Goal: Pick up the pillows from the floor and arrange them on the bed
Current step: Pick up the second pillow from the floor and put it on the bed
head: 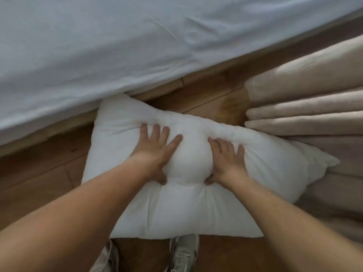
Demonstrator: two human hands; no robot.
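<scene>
A plump white pillow (186, 209) lies over the wooden floor, one corner tucked under the edge of the bed (82, 48). My left hand (157, 152) presses into its upper middle, fingers spread and thumb dug in below. My right hand (225, 160) grips it right beside, fingers sunk into the fabric, thumb pinching from underneath. Between the two hands the filling bulges up. The bed has a pale blue-white sheet and fills the top left of the view.
Beige curtain folds (306, 116) hang and pool on the floor at the right, touching the pillow's right corner. Wooden floor (39, 179) shows on the left. My two shoes (182, 254) stand just below the pillow's near edge.
</scene>
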